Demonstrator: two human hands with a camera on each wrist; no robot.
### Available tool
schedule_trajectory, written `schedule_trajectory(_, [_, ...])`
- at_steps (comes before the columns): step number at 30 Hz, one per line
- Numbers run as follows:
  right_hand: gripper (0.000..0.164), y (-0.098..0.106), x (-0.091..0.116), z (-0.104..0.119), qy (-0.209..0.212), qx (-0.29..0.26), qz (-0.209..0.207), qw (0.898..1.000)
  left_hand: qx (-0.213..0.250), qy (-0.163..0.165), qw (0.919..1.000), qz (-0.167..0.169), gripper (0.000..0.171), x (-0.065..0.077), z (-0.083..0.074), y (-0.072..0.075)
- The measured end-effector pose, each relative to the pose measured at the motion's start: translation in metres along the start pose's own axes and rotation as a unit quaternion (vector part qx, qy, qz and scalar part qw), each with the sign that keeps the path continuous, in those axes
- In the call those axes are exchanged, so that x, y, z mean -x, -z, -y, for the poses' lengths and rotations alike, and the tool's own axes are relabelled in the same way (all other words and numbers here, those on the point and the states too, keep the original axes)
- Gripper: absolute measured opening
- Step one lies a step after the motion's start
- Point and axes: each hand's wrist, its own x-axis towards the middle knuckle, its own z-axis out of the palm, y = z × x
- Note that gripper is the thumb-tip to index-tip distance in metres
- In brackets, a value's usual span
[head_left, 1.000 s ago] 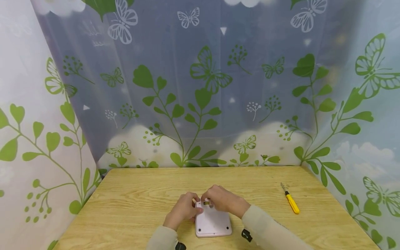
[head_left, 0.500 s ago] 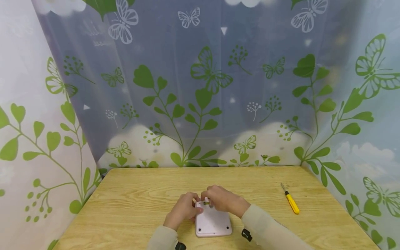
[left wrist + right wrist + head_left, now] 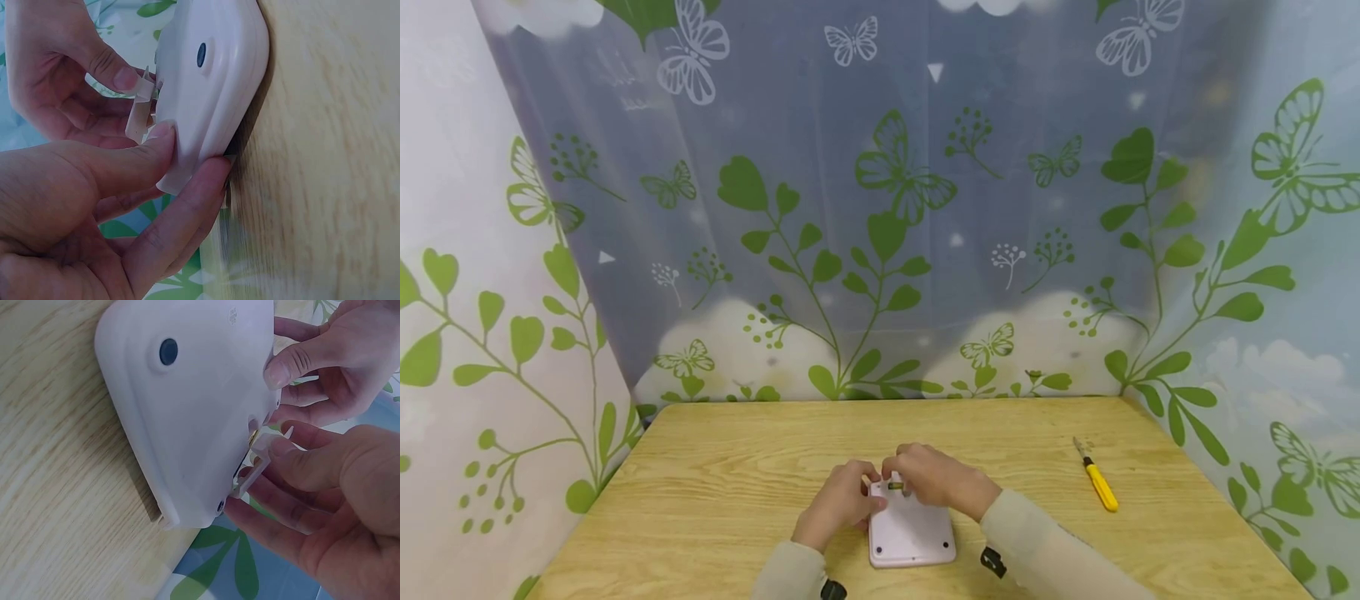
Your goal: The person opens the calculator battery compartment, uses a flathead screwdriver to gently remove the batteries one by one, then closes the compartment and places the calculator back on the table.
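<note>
A pale pink, flat device (image 3: 912, 533) with rounded corners and dark round feet lies back side up, much like a calculator turned over. My left hand (image 3: 841, 502) grips its far left corner, thumb on the back and fingers under the edge, as the left wrist view shows. Over the far edge my right hand (image 3: 936, 479) pinches a small whitish battery cover (image 3: 253, 475) between thumb and fingers. That cover stands tilted up at the opened battery slot, where part of a battery (image 3: 896, 486) shows. The right fingers hide much of the slot.
A yellow-handled tool (image 3: 1101, 487) with a black collar and slim metal end lies to the right on the wood-grain table (image 3: 737, 467). Behind the table hangs a curtain (image 3: 992, 250) printed with leaves and butterflies. Both wrists wear black straps.
</note>
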Motion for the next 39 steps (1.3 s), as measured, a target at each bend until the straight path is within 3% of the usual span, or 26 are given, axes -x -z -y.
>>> schedule_trajectory(10, [0.026,0.0018,0.0024,-0.0032,0.016,0.015,-0.008,1.0,0.002,0.007,1.0,-0.001,0.026,-0.0001,0.0002,-0.0003])
schedule_trajectory(18, [0.034,0.0071,0.0036,-0.0067,-0.004,0.023,0.006,1.0,0.002,0.009,1.0,-0.002,0.025,0.0009,-0.0001,0.0])
schedule_trajectory(39, [0.035,0.0072,0.0033,-0.0058,-0.009,0.025,0.019,0.999,-0.005,0.007,0.9999,-0.007,0.027,-0.0004,0.003,-0.0011])
